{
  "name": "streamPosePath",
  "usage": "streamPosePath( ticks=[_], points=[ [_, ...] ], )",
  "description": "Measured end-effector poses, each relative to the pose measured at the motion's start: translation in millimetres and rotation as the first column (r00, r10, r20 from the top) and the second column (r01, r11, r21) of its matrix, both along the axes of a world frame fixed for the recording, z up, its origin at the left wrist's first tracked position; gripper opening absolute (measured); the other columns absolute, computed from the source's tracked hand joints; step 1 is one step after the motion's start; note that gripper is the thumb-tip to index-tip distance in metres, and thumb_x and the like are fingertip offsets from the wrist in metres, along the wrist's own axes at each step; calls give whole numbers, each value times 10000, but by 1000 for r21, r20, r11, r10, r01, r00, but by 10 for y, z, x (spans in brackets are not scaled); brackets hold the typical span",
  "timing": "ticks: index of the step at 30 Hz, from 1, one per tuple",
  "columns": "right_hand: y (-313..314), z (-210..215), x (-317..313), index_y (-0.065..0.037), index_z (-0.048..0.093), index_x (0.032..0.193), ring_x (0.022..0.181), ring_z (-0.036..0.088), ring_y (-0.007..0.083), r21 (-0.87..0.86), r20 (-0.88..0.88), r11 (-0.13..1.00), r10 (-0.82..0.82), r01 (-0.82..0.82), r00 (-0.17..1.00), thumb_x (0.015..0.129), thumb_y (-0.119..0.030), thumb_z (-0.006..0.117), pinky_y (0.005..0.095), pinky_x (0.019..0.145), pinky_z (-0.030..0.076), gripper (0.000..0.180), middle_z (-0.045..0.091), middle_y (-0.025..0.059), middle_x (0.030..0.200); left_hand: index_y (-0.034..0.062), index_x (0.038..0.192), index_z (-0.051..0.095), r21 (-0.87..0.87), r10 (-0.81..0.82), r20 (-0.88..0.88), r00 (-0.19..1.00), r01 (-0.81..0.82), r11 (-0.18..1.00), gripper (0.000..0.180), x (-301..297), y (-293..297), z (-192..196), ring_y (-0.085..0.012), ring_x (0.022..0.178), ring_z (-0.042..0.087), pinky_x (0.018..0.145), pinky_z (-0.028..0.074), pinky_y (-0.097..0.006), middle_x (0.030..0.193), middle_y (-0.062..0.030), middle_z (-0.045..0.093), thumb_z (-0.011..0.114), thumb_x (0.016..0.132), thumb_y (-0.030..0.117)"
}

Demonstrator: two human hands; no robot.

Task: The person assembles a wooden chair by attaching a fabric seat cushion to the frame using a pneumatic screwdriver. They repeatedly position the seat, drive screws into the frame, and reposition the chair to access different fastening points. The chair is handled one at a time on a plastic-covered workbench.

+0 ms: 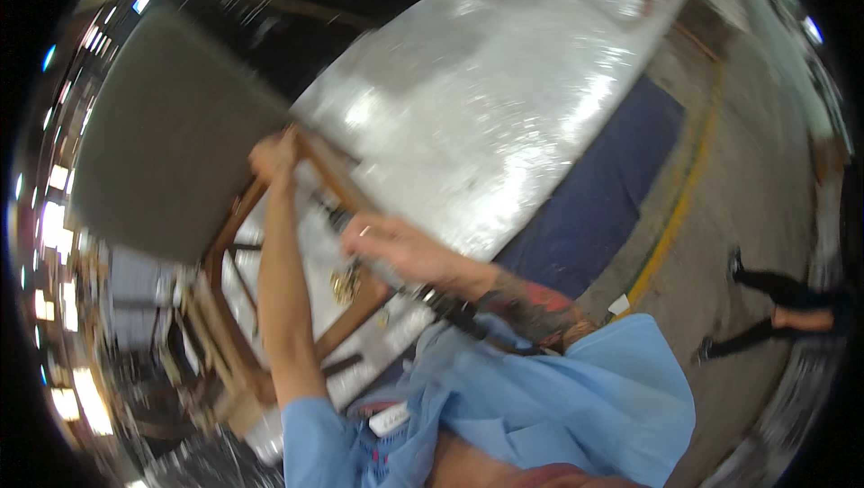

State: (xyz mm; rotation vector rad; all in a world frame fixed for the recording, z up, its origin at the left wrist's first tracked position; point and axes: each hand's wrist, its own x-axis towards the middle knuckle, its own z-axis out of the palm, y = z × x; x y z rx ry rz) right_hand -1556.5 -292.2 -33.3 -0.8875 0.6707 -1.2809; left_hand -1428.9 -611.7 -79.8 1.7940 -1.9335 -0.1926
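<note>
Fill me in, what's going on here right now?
A person's left hand is closed at the wooden frame, beside the grey panel. The right hand grips a long tool, its tip directed toward the frame. A shiny plastic-covered surface lies beyond. Blur hides whether the tip touches anything.

1. The left head-worn fisheye looks down, the light-blue shirt (585, 398) close beneath at 6 o'clock.
2. It faces the plastic-covered counter (468, 83) toward 12 o'clock.
3. The left hand (274, 160), toward 10 o'clock, and right hand (400, 250), near centre, appear close.
</note>
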Motion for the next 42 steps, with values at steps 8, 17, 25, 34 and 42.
streamPosePath(
  ticks=[8,17,25,34,42],
  points=[
    [59,92,-100,-65,530,973,537,579,98,40,28,999,-9,8,1000,1052,-304,387,215,491,480,290,628,148,1040,-31,818,748,-62,98,-698,710,-197,978,339,-157,426,1,-180,593,603,579,476,-338,683,-134,679,666,869,293],
    [-176,217,-175,-106,482,920,516,589,104,116,22,987,-118,115,993,1048,-359,381,209,400,466,301,612,149,1033,-24,850,645,354,393,-860,325,-175,919,575,-274,679,-171,-178,634,502,505,368,-381,765,-61,583,835,679,491],
    [-449,220,-92,-126,464,945,525,567,145,161,3,979,-124,121,992,1043,-348,391,269,443,492,253,579,126,1046,-168,1187,520,404,434,-826,360,-159,901,907,-358,513,-270,-315,1113,614,971,474,-358,1210,-257,612,881,620,440],
    [-521,248,55,-120,466,949,519,567,153,186,0,978,-92,90,996,1043,-341,393,279,436,498,250,579,133,1043,-113,1031,679,388,396,-850,349,-96,917,700,-296,540,-223,-253,949,657,825,504,-354,1063,-193,691,856,625,429],
    [-720,240,136,-115,500,933,491,594,126,237,-21,967,-91,93,996,1023,-360,419,252,386,478,273,608,92,955,-117,926,695,356,368,-881,297,-94,930,619,-212,479,-217,-256,830,692,766,532,-359,951,-194,714,890,601,372]
  ],
)
